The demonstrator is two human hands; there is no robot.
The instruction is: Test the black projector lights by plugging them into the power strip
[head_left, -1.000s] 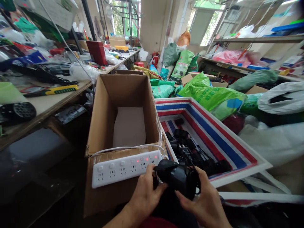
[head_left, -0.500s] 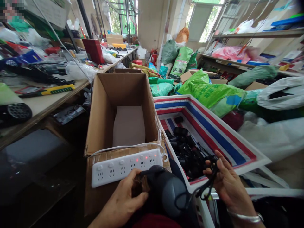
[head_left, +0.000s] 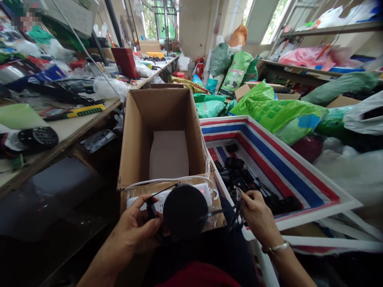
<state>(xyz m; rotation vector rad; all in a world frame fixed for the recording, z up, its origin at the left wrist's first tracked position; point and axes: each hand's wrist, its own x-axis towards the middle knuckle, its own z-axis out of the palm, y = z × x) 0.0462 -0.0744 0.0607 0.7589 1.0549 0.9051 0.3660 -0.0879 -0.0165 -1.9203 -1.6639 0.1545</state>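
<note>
My left hand is closed around a narrow part at the left of a black round-ended device. Its flat disc faces me; I cannot tell its exact kind. Behind it lies a white power strip with a small red light, largely covered by the device. My right hand pinches a looped black cord, with a pale, metallic-looking tip at the fingers. That hand is at the near rim of a striped bin, which holds a heap of black corded items.
An open cardboard box stands ahead, beyond the power strip. To the left, a cluttered workbench carries a black perforated-end device and a yellow-black tool. Green bags crowd the area behind the bin.
The device has turned so its black disc faces me, and it has moved left over the power strip. My left hand has shifted left. My right hand has moved left with the cord.
</note>
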